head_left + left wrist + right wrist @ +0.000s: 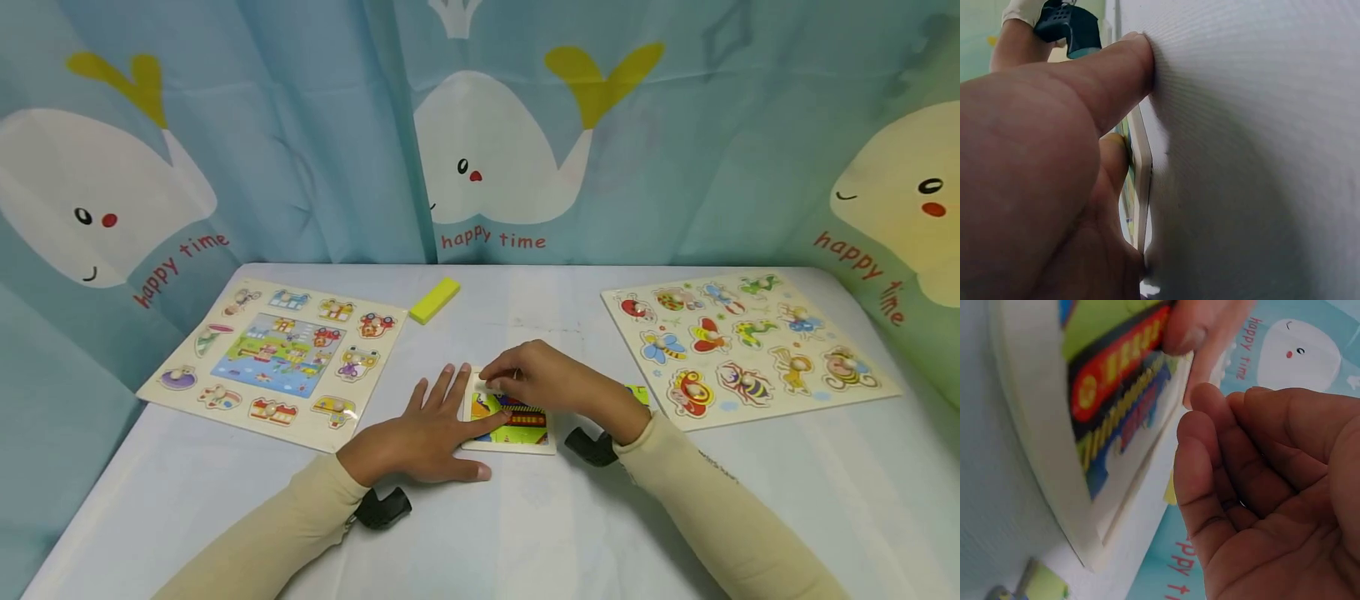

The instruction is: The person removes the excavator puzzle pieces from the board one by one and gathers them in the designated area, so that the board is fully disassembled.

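A small wooden jigsaw puzzle (528,435) with a bright vehicle picture lies in a pale frame on the table. Fingers spread, my left hand (423,437) is at its left side; the forefinger presses across the picture, and the thumb (1129,69) is down on the tablecloth. My right hand (555,379) is over the far edge, fingers bent and fingertips close together near the far left corner. In the right wrist view, bare pale tray (1113,512) shows beside the picture. I cannot tell whether the right fingertips pinch a piece. A green puzzle piece (637,393) lies partly hidden behind the right wrist.
To the left lies a vehicle peg board (345,429); an insect peg board (720,417) lies to the right. A yellow block (435,301) sits toward the back. Behind the table hangs a blue whale-print curtain (337,167).
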Action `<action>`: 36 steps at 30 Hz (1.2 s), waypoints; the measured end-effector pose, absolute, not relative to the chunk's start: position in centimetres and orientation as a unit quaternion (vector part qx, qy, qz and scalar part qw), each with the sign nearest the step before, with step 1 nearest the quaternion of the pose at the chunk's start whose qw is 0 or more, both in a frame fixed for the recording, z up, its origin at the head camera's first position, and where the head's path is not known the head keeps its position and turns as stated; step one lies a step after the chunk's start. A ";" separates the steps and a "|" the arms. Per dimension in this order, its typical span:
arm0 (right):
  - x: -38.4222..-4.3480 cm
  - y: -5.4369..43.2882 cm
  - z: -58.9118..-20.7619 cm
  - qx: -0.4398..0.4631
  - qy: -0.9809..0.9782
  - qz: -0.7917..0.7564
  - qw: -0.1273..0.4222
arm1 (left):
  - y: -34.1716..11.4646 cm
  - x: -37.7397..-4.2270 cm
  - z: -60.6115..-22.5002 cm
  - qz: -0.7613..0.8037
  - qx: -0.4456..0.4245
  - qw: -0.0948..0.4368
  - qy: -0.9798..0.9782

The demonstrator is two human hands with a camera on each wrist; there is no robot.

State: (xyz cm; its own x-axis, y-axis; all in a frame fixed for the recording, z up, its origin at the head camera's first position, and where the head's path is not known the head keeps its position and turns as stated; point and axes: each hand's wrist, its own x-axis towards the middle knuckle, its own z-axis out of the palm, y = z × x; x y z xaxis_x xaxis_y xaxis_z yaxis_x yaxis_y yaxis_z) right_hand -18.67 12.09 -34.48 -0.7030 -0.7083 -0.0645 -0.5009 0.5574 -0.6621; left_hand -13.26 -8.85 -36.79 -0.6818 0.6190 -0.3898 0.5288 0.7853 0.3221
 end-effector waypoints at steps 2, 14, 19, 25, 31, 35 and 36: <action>-18.6 11.9 -34.7 -0.349 0.869 -0.308 0.168 | -8.9 -13.3 -36.8 0.095 0.316 0.245 0.912; -18.6 11.6 -35.1 -0.369 0.861 -0.310 0.160 | -9.0 -13.3 -36.7 0.084 0.315 0.243 0.914; -18.5 11.8 -35.1 -0.367 0.859 -0.318 0.159 | -8.9 -13.3 -36.8 0.080 0.315 0.239 0.915; -18.4 11.8 -35.5 -0.382 0.846 -0.339 0.150 | -8.9 -13.4 -36.8 0.086 0.320 0.240 0.913; -18.3 11.7 -35.7 -0.376 0.840 -0.363 0.146 | -8.9 -13.4 -36.9 0.084 0.322 0.241 0.912; -18.3 11.5 -35.9 -0.365 0.838 -0.374 0.155 | -9.0 -13.4 -36.9 0.082 0.323 0.240 0.912; -18.2 11.5 -35.9 -0.359 0.840 -0.376 0.157 | -9.0 -13.4 -36.9 0.082 0.323 0.239 0.912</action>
